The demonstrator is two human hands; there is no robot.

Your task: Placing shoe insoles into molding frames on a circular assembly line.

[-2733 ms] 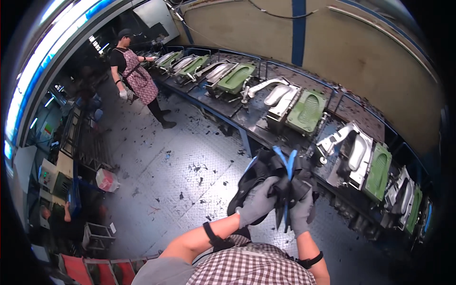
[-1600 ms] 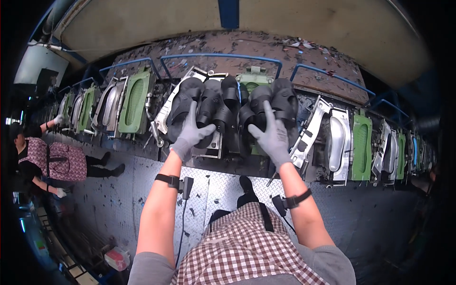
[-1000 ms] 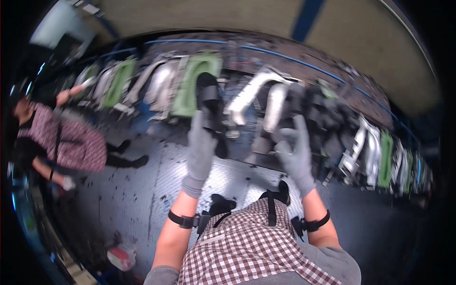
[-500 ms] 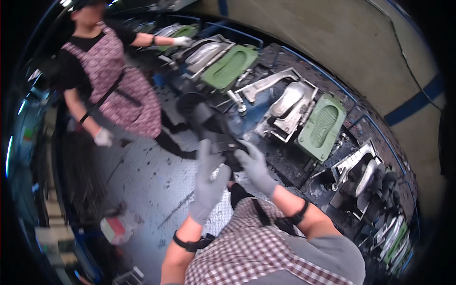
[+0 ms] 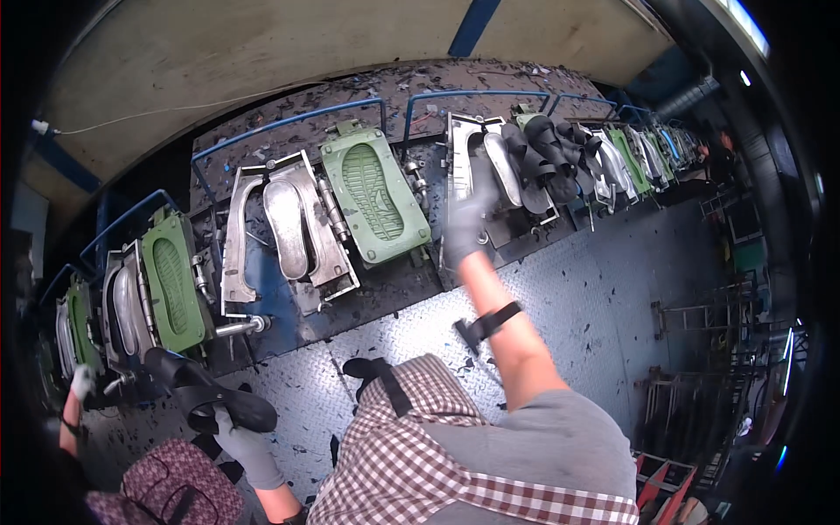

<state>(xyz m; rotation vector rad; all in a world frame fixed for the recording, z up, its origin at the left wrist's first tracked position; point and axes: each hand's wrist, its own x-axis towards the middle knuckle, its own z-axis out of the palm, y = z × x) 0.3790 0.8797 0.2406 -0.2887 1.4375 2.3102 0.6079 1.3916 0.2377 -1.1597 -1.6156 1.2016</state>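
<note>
At the lower left, my gloved left hand (image 5: 245, 444) grips a black slide sandal (image 5: 208, 398) by its strap area. My right hand (image 5: 465, 223), in a grey glove and smeared by motion, reaches forward over the near side of an opened metal mould (image 5: 458, 157); its fingers cannot be made out. Several black sandals (image 5: 542, 157) lie piled on that mould's right part, beside a shiny metal foot form (image 5: 501, 166). Left of my right hand stands a green mould plate (image 5: 374, 197) with a sole-shaped hollow, hinged to a metal mould with a foot form (image 5: 287, 229).
More moulds with green plates (image 5: 173, 280) line the bench to left and right. Blue rails (image 5: 289, 129) run behind them. A co-worker's gloved hand (image 5: 83, 382) is by the far-left moulds; their patterned apron (image 5: 179, 481) is near my left hand. Black scraps litter the metal floor (image 5: 420, 328).
My view has swung right along the bench. My hands, earlier together at the black footwear, are apart: the left keeps a sandal, the right has let go and reaches forward to another mould.
</note>
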